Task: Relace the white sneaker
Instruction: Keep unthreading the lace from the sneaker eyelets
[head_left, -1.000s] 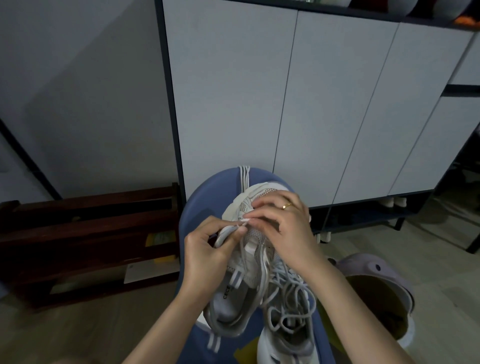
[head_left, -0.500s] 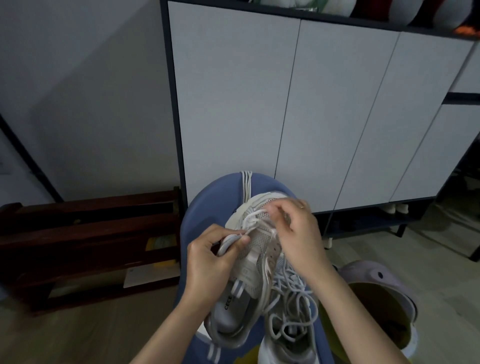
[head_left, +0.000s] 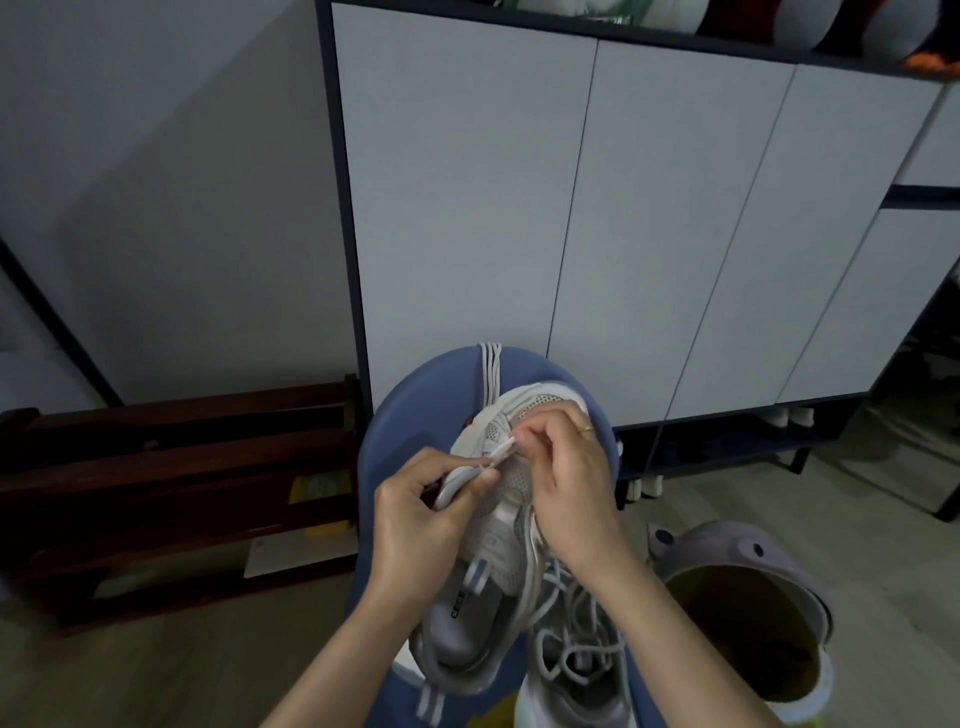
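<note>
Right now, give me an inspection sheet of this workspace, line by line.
Surface: blue-clad lap with white stripes, serving as the work surface.
Job's things: white sneaker on the lap; its lace pinched near the toe.
Clutter: second sneaker with loose laces; lavender bin on the floor.
Grips: left hand grips the sneaker's side; right hand pinches the lace.
Cables: nothing seen.
Surroundings: white cabinet, dark wooden rack.

sneaker (head_left: 511, 486): white mesh cloth | rack (head_left: 171, 467): dark glossy wood
</note>
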